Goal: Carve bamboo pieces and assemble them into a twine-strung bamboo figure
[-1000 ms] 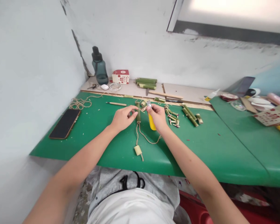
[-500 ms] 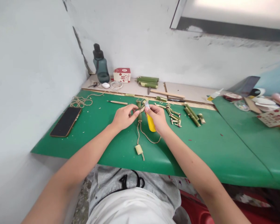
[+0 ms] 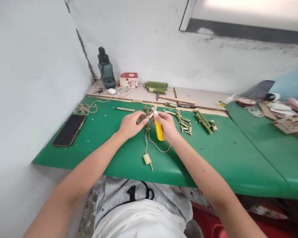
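My right hand (image 3: 167,125) is closed around a yellow utility knife (image 3: 159,129), whose metal end points away from me. In my left hand (image 3: 132,125), the fingers pinch a small bamboo piece (image 3: 149,115) close to the knife's tip. Directly beneath lies a green bamboo tube (image 3: 148,125), partly covered by my fingers. Twine (image 3: 147,140) runs from its lower end toward me, and a short pale bamboo bead (image 3: 147,159) is threaded on one strand. Whether the blade touches the bamboo piece, I cannot tell.
Jointed bamboo sticks (image 3: 183,122) and bamboo tubes (image 3: 203,122) lie right of my hands. A hammer (image 3: 176,99) and a bottle (image 3: 106,71) are along the back. On the left are a phone (image 3: 69,130), a twine coil (image 3: 85,108) and a pencil (image 3: 124,109).
The knife has shifted very slightly against the bamboo piece, its handle turned a little. Both hands stay in nearly the same place, and the whole view has drifted slightly.
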A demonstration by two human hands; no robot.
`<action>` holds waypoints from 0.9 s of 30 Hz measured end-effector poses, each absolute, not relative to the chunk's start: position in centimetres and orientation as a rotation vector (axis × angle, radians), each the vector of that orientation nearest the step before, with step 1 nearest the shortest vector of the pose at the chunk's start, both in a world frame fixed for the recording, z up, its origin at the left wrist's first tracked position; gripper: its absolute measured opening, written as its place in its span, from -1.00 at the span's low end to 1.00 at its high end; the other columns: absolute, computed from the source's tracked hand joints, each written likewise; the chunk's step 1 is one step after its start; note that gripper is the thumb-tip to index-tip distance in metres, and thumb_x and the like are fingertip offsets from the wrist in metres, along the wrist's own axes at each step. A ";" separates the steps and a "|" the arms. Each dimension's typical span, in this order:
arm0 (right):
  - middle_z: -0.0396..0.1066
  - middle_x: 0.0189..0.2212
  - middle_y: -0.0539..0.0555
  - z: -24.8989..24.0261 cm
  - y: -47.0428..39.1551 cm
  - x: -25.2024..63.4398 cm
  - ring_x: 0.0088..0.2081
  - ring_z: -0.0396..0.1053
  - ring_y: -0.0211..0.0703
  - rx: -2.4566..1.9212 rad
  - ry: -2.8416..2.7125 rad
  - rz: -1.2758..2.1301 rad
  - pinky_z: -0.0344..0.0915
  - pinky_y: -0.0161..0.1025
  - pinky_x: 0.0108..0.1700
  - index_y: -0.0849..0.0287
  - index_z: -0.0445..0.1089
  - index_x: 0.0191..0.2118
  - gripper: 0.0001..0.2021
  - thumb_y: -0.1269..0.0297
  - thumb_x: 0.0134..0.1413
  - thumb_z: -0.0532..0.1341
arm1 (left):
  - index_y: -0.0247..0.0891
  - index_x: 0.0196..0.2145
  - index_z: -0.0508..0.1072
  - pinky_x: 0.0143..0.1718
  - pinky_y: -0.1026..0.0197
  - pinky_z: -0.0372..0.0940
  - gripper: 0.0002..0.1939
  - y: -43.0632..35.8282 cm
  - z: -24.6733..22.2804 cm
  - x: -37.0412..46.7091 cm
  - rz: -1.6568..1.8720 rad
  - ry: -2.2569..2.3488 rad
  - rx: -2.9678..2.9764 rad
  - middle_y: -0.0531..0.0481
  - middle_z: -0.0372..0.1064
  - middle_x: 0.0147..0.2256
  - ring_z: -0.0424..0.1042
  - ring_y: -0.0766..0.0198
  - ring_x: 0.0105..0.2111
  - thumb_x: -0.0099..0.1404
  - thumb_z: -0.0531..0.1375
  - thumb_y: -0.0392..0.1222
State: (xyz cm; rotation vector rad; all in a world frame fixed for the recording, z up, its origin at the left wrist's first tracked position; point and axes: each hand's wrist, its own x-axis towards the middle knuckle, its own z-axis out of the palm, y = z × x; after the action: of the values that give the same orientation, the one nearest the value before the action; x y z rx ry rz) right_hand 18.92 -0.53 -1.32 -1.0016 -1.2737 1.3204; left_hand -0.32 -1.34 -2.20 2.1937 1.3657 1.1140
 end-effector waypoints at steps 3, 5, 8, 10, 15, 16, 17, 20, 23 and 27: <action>0.33 -0.52 -0.04 -1.3 -0.7 18.8 -0.47 0.20 -0.28 -0.989 -1.321 1.282 0.15 -0.30 -0.43 0.16 0.49 -0.34 -0.54 -0.17 -0.10 0.44 | -0.21 -0.15 0.50 -0.39 0.21 0.21 -0.72 -1.4 -2.2 -0.3 1.108 1.348 2.234 0.00 0.51 -0.31 0.36 0.32 -0.49 0.42 0.14 0.02; 0.33 -0.52 -0.04 -1.3 -0.8 18.7 -0.47 0.19 -0.29 -0.979 -1.330 1.281 0.14 -0.31 -0.43 0.17 0.49 -0.34 -0.55 -0.16 -0.11 0.45 | -0.22 -0.18 0.50 -0.40 0.21 0.20 -0.75 -1.4 -2.1 -0.3 1.107 1.351 2.238 0.01 0.50 -0.35 0.36 0.31 -0.49 0.40 0.15 -0.01; 0.34 -0.51 -0.03 -1.3 -0.9 18.5 -0.46 0.19 -0.28 -0.981 -1.335 1.278 0.15 -0.30 -0.43 0.16 0.50 -0.34 -0.56 -0.13 -0.13 0.46 | -0.22 -0.20 0.50 -0.41 0.20 0.19 -0.82 -1.4 -2.1 -0.3 1.101 1.379 2.227 0.02 0.49 -0.37 0.36 0.30 -0.50 0.34 0.17 -0.11; 0.36 -0.49 -0.03 -1.3 -0.9 18.4 -0.44 0.21 -0.26 -0.987 -1.346 1.268 0.16 -0.30 -0.42 0.16 0.50 -0.34 -0.56 -0.13 -0.14 0.47 | -0.22 -0.20 0.50 -0.40 0.20 0.19 -0.84 -1.3 -2.2 -0.3 1.101 1.391 2.214 0.03 0.49 -0.37 0.36 0.31 -0.50 0.30 0.18 -0.16; 0.36 -0.46 -0.03 -1.5 -0.8 18.4 -0.43 0.20 -0.28 -0.960 -1.353 1.257 0.15 -0.31 -0.40 0.16 0.51 -0.33 -0.60 -0.08 -0.11 0.46 | -0.21 -0.18 0.48 -0.40 0.21 0.19 -0.83 -1.3 -2.2 -0.2 1.113 1.408 2.178 0.05 0.50 -0.36 0.35 0.33 -0.51 0.26 0.19 -0.19; 0.36 -0.46 -0.03 -1.6 -0.7 18.5 -0.44 0.19 -0.29 -0.948 -1.354 1.256 0.14 -0.31 -0.40 0.16 0.51 -0.33 -0.61 -0.07 -0.10 0.46 | -0.21 -0.17 0.48 -0.40 0.21 0.19 -0.82 -1.3 -2.2 -0.1 1.115 1.417 2.172 0.06 0.49 -0.36 0.35 0.33 -0.51 0.26 0.20 -0.18; 0.35 -0.46 -0.04 -1.6 -0.7 18.5 -0.44 0.18 -0.29 -0.937 -1.355 1.255 0.14 -0.32 -0.40 0.16 0.51 -0.33 -0.62 -0.06 -0.09 0.46 | -0.20 -0.16 0.47 -0.40 0.22 0.19 -0.81 -1.4 -2.1 -0.1 1.117 1.426 2.167 0.06 0.49 -0.36 0.35 0.33 -0.51 0.26 0.20 -0.19; 0.35 -0.46 -0.04 -1.6 -0.7 18.5 -0.45 0.17 -0.31 -0.911 -1.350 1.258 0.12 -0.33 -0.41 0.17 0.51 -0.32 -0.63 -0.04 -0.07 0.46 | -0.20 -0.15 0.46 -0.40 0.23 0.19 -0.80 -1.5 -1.9 -0.1 1.128 1.437 2.157 0.08 0.48 -0.35 0.33 0.35 -0.51 0.25 0.21 -0.19; 0.35 -0.47 -0.04 -1.4 -0.7 18.6 -0.46 0.18 -0.31 -0.893 -1.336 1.266 0.10 -0.33 -0.41 0.18 0.51 -0.31 -0.62 -0.04 -0.07 0.47 | -0.20 -0.16 0.44 -0.41 0.25 0.18 -0.80 -1.6 -1.8 -0.1 1.166 1.426 2.146 0.09 0.47 -0.32 0.31 0.38 -0.52 0.24 0.23 -0.21; 0.35 -0.47 -0.04 -1.3 -0.7 18.7 -0.46 0.18 -0.30 -0.884 -1.332 1.271 0.10 -0.32 -0.41 0.17 0.50 -0.29 -0.61 -0.06 -0.07 0.47 | -0.18 -0.15 0.40 -0.41 0.28 0.18 -0.80 -1.4 -2.0 -0.1 1.251 1.372 2.121 0.09 0.45 -0.27 0.29 0.43 -0.53 0.24 0.24 -0.24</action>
State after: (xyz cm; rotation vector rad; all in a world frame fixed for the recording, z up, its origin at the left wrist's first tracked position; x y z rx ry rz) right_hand 18.71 -0.73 -1.30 -0.8841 -1.3320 1.2713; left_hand -0.14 -1.43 -2.00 2.1210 1.3723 1.2511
